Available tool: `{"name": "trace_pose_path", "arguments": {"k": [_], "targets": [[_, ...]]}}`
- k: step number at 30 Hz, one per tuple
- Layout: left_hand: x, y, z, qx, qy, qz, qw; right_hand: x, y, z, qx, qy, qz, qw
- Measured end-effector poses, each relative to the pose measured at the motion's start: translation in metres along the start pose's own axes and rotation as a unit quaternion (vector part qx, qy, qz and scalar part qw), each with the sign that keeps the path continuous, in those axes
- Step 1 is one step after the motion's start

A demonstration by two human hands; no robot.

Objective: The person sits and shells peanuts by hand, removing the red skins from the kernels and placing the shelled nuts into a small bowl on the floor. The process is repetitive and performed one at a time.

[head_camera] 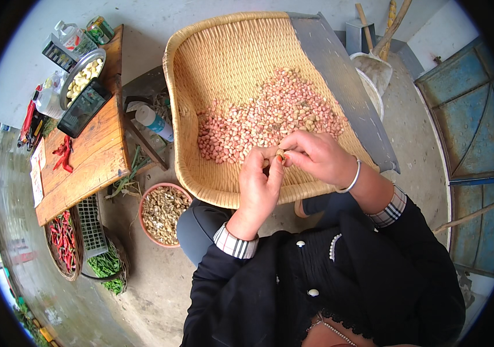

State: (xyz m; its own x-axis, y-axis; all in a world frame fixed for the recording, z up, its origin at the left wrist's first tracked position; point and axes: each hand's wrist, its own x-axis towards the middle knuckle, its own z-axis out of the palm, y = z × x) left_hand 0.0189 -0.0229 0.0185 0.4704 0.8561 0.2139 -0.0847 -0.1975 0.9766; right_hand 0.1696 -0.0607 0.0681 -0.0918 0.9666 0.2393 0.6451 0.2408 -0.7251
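Observation:
A woven winnowing basket [229, 47] rests across my lap, with a heap of shelled pink peanuts [247, 126] spread over its floor. Some tan, unshelled pods lie among the kernels. Above the near part of the heap, my left hand [258, 182] and my right hand [316, 156] meet at the fingertips. Between them they pinch a small tan peanut pod [280, 153]. Fingers partly cover the pod, so whether it is cracked cannot be seen. Another tan piece shows under my left fingers, mostly hidden.
Left of the basket stands a wooden table [95, 169] bearing a phone [84, 108], a metal bowl [64, 93] of pale pieces and red chillies [63, 154]. On the floor are a pink basin [143, 221] of shells, a spray can [153, 122] and baskets of red chillies [62, 243] and green chillies [106, 264].

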Motion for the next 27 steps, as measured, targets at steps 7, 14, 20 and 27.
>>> {"name": "trace_pose_path", "arguments": {"k": [7, 14, 20, 27], "targets": [[0.001, -0.001, 0.001, 0.201, 0.033, 0.110, 0.973, -0.004, 0.005, 0.016, 0.025, 0.053, 0.010, 0.998], [-0.005, -0.008, 0.003, -0.137, 0.081, -0.007, 0.987, -0.005, 0.010, 0.034, 0.330, 0.083, 0.138, 0.930], [0.003, 0.000, -0.006, -0.443, 0.077, -0.145, 0.881, 0.001, 0.008, 0.035, 0.526, 0.077, 0.167, 0.830], [0.008, 0.000, -0.009, 0.183, 0.041, 0.195, 0.963, -0.004, 0.025, 0.055, 0.767, 0.070, 0.208, 0.603]]}}
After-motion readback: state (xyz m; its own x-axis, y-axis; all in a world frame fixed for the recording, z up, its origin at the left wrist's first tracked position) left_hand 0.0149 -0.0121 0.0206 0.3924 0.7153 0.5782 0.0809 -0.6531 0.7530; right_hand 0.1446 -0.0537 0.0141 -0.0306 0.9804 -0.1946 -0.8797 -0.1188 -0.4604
